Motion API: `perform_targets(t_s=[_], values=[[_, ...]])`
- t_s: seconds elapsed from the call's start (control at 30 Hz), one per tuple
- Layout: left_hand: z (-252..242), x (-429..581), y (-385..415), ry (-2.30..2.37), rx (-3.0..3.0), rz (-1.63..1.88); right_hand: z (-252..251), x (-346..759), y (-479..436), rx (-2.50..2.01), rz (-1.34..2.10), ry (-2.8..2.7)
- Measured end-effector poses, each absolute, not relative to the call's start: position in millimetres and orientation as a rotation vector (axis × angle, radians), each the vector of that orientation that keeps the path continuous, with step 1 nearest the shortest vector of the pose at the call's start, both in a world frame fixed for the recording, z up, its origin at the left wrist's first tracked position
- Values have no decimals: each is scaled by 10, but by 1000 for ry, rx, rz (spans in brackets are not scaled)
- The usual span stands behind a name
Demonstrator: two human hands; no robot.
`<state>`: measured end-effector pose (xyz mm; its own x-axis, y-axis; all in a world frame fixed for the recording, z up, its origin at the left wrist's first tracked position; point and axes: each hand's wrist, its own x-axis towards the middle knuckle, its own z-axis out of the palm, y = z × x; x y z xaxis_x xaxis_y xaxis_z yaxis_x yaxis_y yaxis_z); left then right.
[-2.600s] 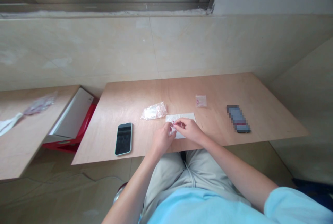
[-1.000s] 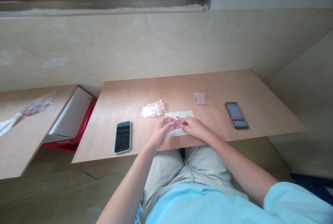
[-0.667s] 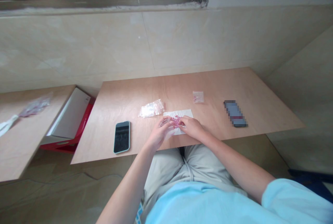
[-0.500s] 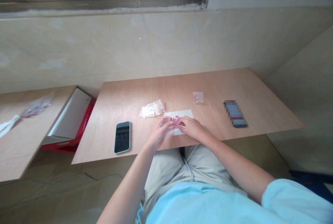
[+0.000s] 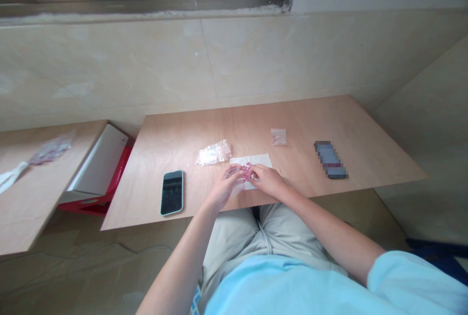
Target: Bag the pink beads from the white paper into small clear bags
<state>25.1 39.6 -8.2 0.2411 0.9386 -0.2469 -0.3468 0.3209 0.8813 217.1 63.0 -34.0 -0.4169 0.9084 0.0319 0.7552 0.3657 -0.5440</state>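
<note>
Pink beads [image 5: 247,171] in a small cluster between the two hands, above a white sheet [image 5: 258,160] on the wooden table [image 5: 303,117]. Left hand [image 5: 224,186] curved in from one side, thumb and fingers partly closed on a clear bag [image 5: 238,188]; the film shows between the fingers and hangs below them toward the person. Right hand [image 5: 268,178] opposite, fingers bent inward, tips at the near side of the cluster (whether it pinches a bead or the bag's edge, cannot tell). Fingertips of both hands close together, the beads in the gap.

Just beyond the left hand: a loose pile of clear packets [image 5: 213,153], shiny, overlapping. Beyond the right hand: one small packet [image 5: 278,137], lying flat, a few pink bits at its left side. Out to the left of the left hand, a dark-screened phone [image 5: 172,193] with a pale rim. Well to the right of the right hand, a dark oblong device [image 5: 331,160], pixelated.

Far left of the hands, a second table [image 5: 25,212] bears a plastic bundle [image 5: 53,149]; a white box [image 5: 97,164] stands between the tables.
</note>
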Motion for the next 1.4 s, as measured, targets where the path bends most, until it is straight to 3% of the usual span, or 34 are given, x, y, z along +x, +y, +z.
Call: perform_targets(t_s=[0.67, 0.83, 1.0, 1.2, 1.4], values=[[-92, 254, 403, 942, 823, 988, -324, 2234, 651, -1422, 693, -2348], [-84, 264, 399, 941, 843, 973, -306, 2249, 736, -1389, 825, -2125], [-67, 286, 360, 917, 963, 917, -65, 2203, 768, -1253, 1034, -1697], [-18, 328, 330, 908, 996, 927, 241, 2188, 665, -1069, 1103, -1999], [18, 301, 349, 912, 981, 955, -86, 2450, 858, -1288, 985, -1827]])
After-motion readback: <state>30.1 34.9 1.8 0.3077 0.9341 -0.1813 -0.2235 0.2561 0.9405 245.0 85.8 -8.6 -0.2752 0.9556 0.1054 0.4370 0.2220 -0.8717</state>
